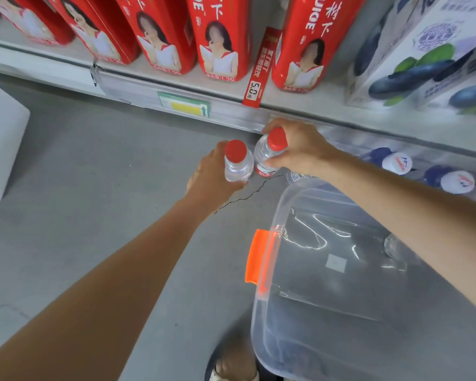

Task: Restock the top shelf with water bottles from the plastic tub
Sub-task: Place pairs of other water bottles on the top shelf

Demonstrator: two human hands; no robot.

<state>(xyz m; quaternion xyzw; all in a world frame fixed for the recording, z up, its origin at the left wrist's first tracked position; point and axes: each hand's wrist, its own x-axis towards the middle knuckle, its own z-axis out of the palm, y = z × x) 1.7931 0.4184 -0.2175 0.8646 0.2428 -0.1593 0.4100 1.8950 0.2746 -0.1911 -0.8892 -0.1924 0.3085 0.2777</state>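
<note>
My left hand (208, 174) grips a small clear water bottle (238, 163) with a red cap, held upright above the floor. Close beside it, my right hand (300, 149) grips a second red-capped water bottle (267, 158) with a red label, tilted slightly. Both bottles hang just below the front edge of a white shelf (231, 116). The clear plastic tub (341, 270) with an orange latch (256, 255) sits on the floor at the lower right; one clear bottle (395, 246) shows inside it, partly hidden by my right forearm.
Red drink bottles (220, 37) and a blueberry-printed carton (423, 56) stand on the shelf above. A red price tag (259, 78) hangs from its edge. White-capped bottles (396, 162) fill the lower shelf at right. A white box (3, 149) stands at left. My foot (234, 364) is beside the tub.
</note>
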